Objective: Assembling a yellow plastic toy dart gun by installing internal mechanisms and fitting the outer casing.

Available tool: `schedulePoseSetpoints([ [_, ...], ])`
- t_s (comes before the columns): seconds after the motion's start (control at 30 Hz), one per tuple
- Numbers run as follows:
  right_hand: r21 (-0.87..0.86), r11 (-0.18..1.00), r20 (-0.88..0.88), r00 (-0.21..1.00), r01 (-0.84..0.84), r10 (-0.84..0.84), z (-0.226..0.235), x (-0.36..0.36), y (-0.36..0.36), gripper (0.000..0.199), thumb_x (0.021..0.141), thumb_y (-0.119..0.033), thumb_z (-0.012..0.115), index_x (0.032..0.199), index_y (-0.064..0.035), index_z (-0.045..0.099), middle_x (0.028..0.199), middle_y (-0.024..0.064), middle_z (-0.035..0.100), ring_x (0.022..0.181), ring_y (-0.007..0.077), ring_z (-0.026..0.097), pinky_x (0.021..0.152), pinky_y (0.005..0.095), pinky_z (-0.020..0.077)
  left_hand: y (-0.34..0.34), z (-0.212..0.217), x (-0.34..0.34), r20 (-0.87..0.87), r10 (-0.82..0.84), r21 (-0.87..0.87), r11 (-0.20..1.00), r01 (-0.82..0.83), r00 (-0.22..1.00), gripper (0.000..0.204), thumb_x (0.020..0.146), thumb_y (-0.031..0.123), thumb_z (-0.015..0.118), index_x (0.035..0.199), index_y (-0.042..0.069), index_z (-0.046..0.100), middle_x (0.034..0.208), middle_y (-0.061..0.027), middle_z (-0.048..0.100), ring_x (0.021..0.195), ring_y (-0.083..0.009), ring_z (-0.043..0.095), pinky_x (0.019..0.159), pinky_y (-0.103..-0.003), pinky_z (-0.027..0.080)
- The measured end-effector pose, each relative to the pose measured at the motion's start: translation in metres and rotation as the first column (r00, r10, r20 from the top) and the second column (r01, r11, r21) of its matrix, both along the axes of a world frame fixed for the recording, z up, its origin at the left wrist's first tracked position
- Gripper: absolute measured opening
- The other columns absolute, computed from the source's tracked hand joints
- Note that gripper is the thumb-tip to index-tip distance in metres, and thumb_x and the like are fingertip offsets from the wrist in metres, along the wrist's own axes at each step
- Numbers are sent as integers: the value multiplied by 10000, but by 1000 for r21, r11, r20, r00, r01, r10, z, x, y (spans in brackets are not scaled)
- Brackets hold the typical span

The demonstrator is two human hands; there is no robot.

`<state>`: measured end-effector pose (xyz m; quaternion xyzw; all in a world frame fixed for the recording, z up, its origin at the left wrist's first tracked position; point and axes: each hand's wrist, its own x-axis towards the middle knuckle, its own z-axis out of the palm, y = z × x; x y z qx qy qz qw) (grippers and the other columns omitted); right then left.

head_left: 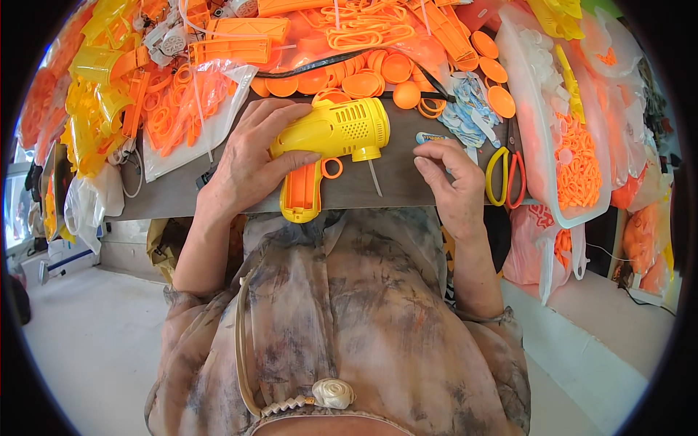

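A yellow toy gun body [338,129], with a vented, rounded barrel, is gripped from above and the side by my left hand [254,149]. Its handle [300,192] points toward me and shows an orange open compartment, with an orange ring trigger [332,168] beside it. A pale thin strip [375,179] extends below the barrel's short nozzle. To the right, my right hand [454,178] is curled with thumb and forefinger close together. A small blue printed sticker [432,137] shows at its fingertips, partly hidden by the forefinger.
Blue stickers [471,116] lie piled beyond my right hand, near scissors [507,174] with yellow and red handles. Orange discs [363,83] and bagged orange rings [182,109] crowd the far side. At right stands a clear bin [574,211] holding orange pieces; yellow shells [98,102] heap at left.
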<state>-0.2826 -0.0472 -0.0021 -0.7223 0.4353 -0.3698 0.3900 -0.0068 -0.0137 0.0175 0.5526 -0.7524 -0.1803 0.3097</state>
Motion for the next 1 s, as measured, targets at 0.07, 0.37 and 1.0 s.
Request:
schedulePoseSetpoints([
  [0.07,31,999,19,1000,-16,15,-1,2,1,95,841,-2,624,933,21,625,895,50,585,780,110,542,713,225,445,0,-1,0,-8,-5,6,1000,5,1000,528,731,229,749,1176,12,564,1118,-148,564,1038,-320,523,911,-382,431],
  [0.37,298,955,123,992,1,-39,-12,26,12,359,874,-17,591,1211,16,471,937,84,593,766,113,578,648,219,473,3,-5,-6,105,-27,-75,997,35,994,547,720,202,749,1202,25,560,1114,-143,561,981,-323,553,829,-387,468],
  [1.0,512,841,526,838,-173,-147,11,63,25,688,825,19,613,1383,15,210,1000,158,588,554,69,533,406,201,415,26,-15,0,-458,98,132,990,-42,883,651,732,186,785,1279,-20,497,1121,-151,591,1006,-222,594,854,-318,477],
])
